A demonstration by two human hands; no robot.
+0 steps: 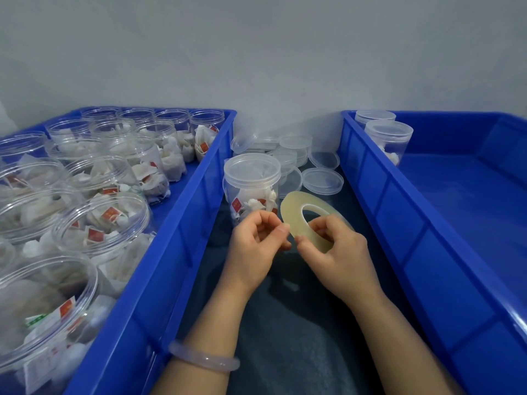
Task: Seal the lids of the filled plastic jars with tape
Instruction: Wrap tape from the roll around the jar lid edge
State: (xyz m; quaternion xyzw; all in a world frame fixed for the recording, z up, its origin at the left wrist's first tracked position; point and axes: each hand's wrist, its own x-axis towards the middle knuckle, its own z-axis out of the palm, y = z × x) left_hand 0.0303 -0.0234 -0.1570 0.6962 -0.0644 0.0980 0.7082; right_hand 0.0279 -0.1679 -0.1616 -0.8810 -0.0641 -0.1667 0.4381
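Between left crate [182,223] and right crate [399,223], toward the far edge of the dark mat [299,323]: lidded jar [251,178] upright, loose lids [322,181] behind. Just in front, right hand [339,252] gripping tape roll [293,215], fingers through its hole; left hand [253,246] pinching its rim.

Red tags [236,205] inside jars [250,178]: print unreadable

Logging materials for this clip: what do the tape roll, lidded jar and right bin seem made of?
Tape roll: translucent yellowish film, probably plastic, glossy. Lidded jar: clear plastic; tea bags show through. Right bin: opaque blue plastic, likely moulded, ribbed walls with sheen.
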